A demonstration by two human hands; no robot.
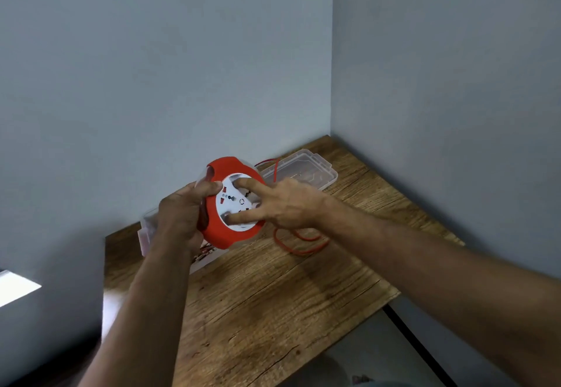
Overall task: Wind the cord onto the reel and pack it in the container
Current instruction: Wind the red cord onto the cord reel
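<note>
A round red reel [219, 230] with a white socket face [235, 203] is held up above the wooden table [273, 301]. My left hand [179, 216] grips its left rim. My right hand [285, 204] presses fingertips on the white face, index near the top and another finger near the bottom. Loose red cord [299, 244] hangs from the reel and loops on the table under my right wrist; more cord [273, 168] rises behind the reel. A clear plastic piece, lid or container I cannot tell [303, 171], lies at the back by the corner.
Another clear plastic box [145, 228] stands at the table's back-left edge, mostly hidden by my left hand. A printed paper or card [206, 257] lies under the reel. Grey walls meet at the corner behind the table. Its right edge drops to the floor.
</note>
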